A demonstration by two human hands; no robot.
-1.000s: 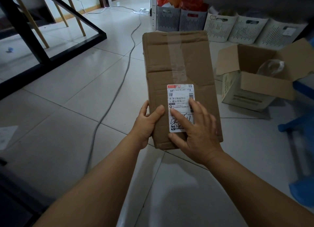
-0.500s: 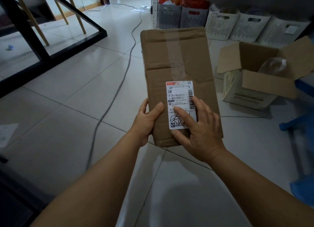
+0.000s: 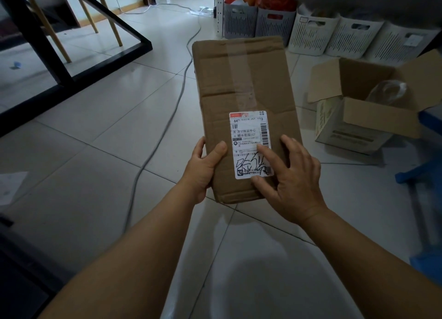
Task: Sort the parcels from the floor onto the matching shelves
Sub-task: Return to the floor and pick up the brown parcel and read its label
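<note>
While held: left hand (image 3: 203,168) grips the parcel (image 3: 246,108) at its 8 o'clock corner, thumb on top.
Right hand (image 3: 289,182): spread, fingertips pressing the label (image 3: 250,137).
Change: the index finger has slid off the handwriting, which is now readable; likely reading the destination before shelving.
Parcel: held above the floor (image 3: 95,151), extending toward 12 o'clock.
Bins (image 3: 311,29): at 1 o'clock.

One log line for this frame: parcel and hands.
parcel: held above floor | left hand: grips left edge | right hand: fingers on shipping label
</note>
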